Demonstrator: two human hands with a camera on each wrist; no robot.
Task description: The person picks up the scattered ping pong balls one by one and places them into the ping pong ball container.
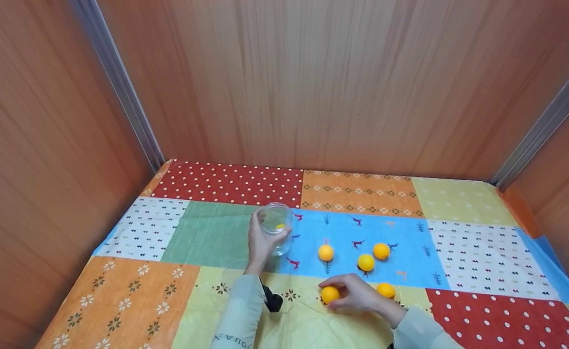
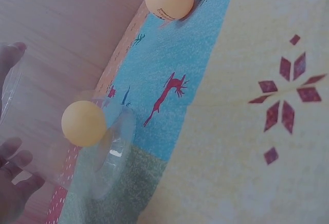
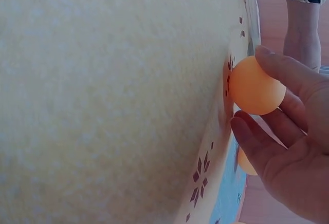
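Note:
My left hand (image 1: 261, 245) grips a clear jar (image 1: 275, 214), fingers on one side and thumb on the other. Inside the jar lies one orange ping-pong ball (image 2: 84, 123), near the thick base in the left wrist view. Low on the yellow cloth, my right hand (image 1: 357, 292) has its fingers and thumb curled round another ping-pong ball (image 1: 330, 294). The right wrist view shows this ball (image 3: 257, 86) close to the cloth, a fingertip on its top. Just behind that hand sits a further ball (image 1: 386, 290), partly covered by it.
Three loose balls lie on the blue patch: one ball (image 1: 325, 252) nearer the jar, another ball (image 1: 366, 262) and a third ball (image 1: 381, 251) farther right. A patchwork cloth (image 1: 216, 228) covers the table. Wood-patterned panels (image 1: 284, 87) enclose its back and sides.

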